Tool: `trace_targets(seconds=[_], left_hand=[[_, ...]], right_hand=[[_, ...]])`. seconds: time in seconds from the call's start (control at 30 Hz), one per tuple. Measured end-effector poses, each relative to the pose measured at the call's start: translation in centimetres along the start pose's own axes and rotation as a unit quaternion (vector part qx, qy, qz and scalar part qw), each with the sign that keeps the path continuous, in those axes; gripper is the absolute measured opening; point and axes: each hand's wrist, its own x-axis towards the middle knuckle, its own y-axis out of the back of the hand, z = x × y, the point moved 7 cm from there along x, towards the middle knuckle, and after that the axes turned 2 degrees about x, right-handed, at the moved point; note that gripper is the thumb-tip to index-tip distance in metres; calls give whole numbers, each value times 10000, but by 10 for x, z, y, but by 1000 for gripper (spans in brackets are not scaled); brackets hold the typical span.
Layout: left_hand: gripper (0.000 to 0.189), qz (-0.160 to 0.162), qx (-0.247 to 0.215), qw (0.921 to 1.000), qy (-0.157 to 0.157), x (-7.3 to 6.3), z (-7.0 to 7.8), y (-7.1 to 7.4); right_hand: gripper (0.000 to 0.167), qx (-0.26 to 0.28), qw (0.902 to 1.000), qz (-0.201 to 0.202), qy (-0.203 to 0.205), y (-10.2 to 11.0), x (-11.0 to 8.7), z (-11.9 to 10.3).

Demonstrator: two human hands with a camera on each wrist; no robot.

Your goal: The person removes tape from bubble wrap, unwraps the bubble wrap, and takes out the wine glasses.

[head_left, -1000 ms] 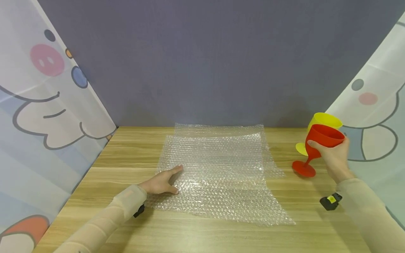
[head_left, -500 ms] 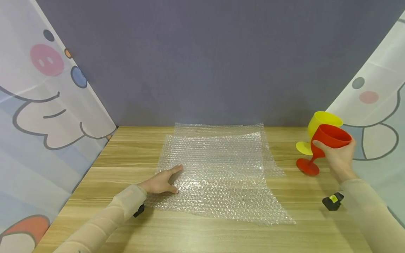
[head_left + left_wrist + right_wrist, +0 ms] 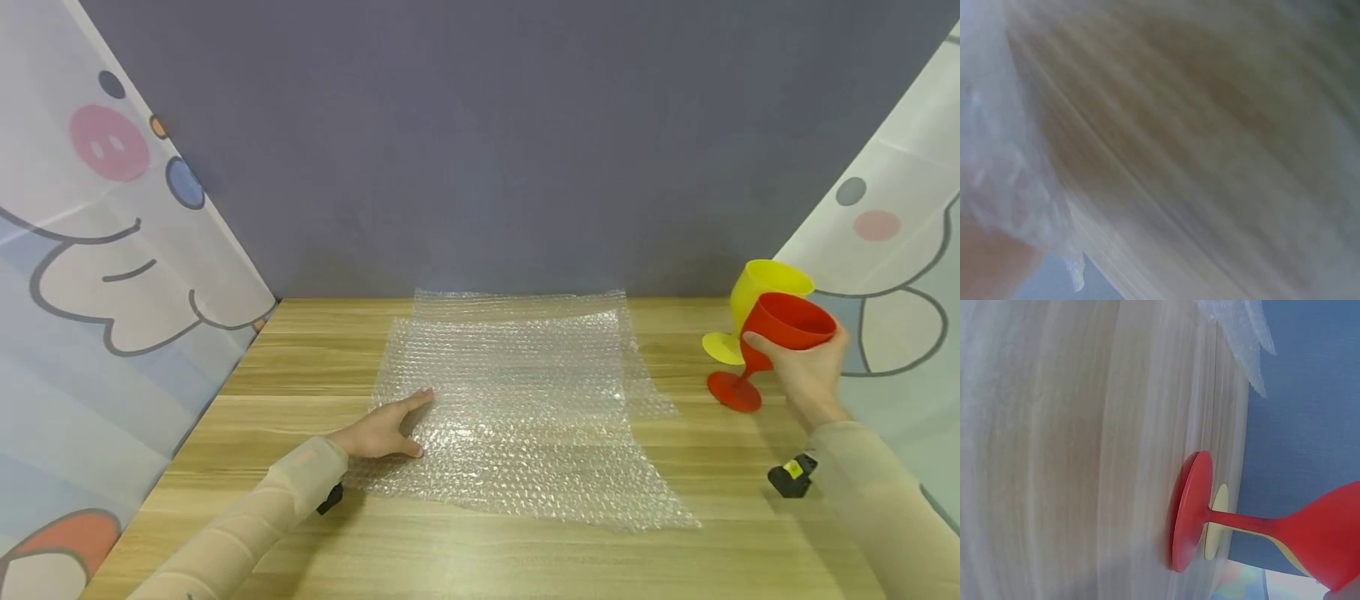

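Note:
My right hand (image 3: 813, 371) grips the bowl of a red plastic goblet (image 3: 783, 325), thumb on its near left side. The goblet's round foot (image 3: 1192, 512) is at or very near the tabletop in the right wrist view. Just behind it stands a yellow goblet (image 3: 744, 302), partly hidden by the red one. My left hand (image 3: 378, 431) rests at the left edge of a clear bubble wrap sheet (image 3: 525, 450), fingers extended and thumb spread. In the left wrist view, blurred bubble wrap (image 3: 997, 156) lies beside part of the hand.
Another bubble wrap sheet (image 3: 517, 307) shows under the first, toward the back. Both lie on a wood-grain table (image 3: 480, 554). A grey-blue wall (image 3: 487, 150) closes off the back, and cartoon-printed cloths (image 3: 112, 275) hang at the sides.
My right hand has moved the red goblet slightly to the right, closer in front of the yellow one. The left hand and the bubble wrap have stayed in place.

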Motion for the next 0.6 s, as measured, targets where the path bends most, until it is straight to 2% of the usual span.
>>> trace_targets(seconds=[0.6], left_hand=[[95, 60, 101, 9999, 11, 2, -3, 0]], right_hand=[[90, -57, 9999, 76, 128, 0, 2, 2]])
